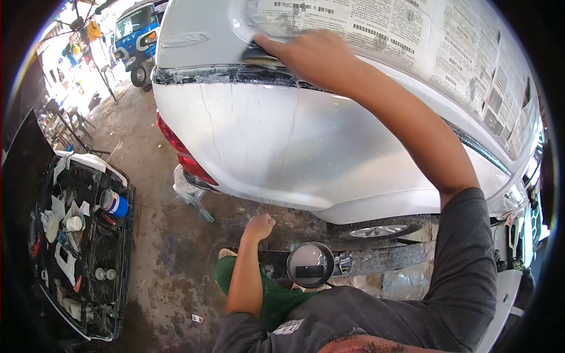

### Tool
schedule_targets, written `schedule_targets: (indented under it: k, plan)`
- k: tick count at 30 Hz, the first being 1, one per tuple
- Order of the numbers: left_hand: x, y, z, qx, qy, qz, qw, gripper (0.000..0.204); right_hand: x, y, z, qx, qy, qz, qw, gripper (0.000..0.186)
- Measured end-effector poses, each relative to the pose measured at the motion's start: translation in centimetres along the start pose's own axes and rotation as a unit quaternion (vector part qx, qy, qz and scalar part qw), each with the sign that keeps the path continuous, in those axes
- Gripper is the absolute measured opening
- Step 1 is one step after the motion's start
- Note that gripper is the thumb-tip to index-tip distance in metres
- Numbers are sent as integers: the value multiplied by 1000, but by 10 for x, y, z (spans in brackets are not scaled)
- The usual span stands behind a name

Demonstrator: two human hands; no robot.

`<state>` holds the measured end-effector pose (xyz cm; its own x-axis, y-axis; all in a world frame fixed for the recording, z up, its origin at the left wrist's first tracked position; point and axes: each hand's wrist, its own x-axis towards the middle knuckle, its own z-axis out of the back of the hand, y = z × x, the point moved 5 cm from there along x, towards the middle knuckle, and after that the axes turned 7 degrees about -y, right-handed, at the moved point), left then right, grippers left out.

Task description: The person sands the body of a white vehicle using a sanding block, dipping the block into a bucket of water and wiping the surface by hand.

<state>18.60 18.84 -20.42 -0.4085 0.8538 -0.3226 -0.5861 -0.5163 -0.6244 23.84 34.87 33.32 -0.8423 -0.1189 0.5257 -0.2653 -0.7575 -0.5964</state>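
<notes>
My right hand (318, 59) presses a thin dark sheet, which looks like sandpaper (260, 57), against the upper rear side of a white car (253, 129). The sheet sits just above a dark, wet-looking strip (235, 75) running along the body. Close above my fingers, newspaper (347, 20) covers the window area. My left hand (259, 227) hangs below the car's side with curled fingers; whether it holds anything is hidden. Thin drip lines run down the panel, which has a grey patch (329, 144).
A round dark pan (310, 244) of cloudy water with a dark block stands by my legs. Left lies a black bumper-like part (126, 235) bearing cans and scraps. A white fan-like object (187, 187) is under the red tail light (182, 150). A blue vehicle (134, 29) stands behind.
</notes>
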Motion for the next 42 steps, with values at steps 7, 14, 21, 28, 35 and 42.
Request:
schedule_targets:
  k: [7, 14, 21, 28, 35, 42]
  plan:
    - [-3, -6, 3, 26, -10, 20, 999, 39, -1, -1, -4, 10, 5, -15, 1000, 56]
    - [-2, -5, 1, 12, -22, 11, 1000, 40, 4, 4, 3, 26, 33, -3, 999, 49]
    - [3, 12, 1, 22, -4, 21, 1000, 41, 26, 22, -6, 25, -19, -63, 998, 55]
    - [4, 8, 3, 4, -11, 5, 1000, 42, 32, 32, -17, 68, -51, -118, 989, 56]
    - [7, 6, 2, 1, -3, 2, 1000, 43, 27, 38, -22, 123, -67, -170, 975, 58]
    - [11, 14, 0, -5, -5, -4, 1000, 41, 33, 57, -24, 125, -45, -206, 970, 64]
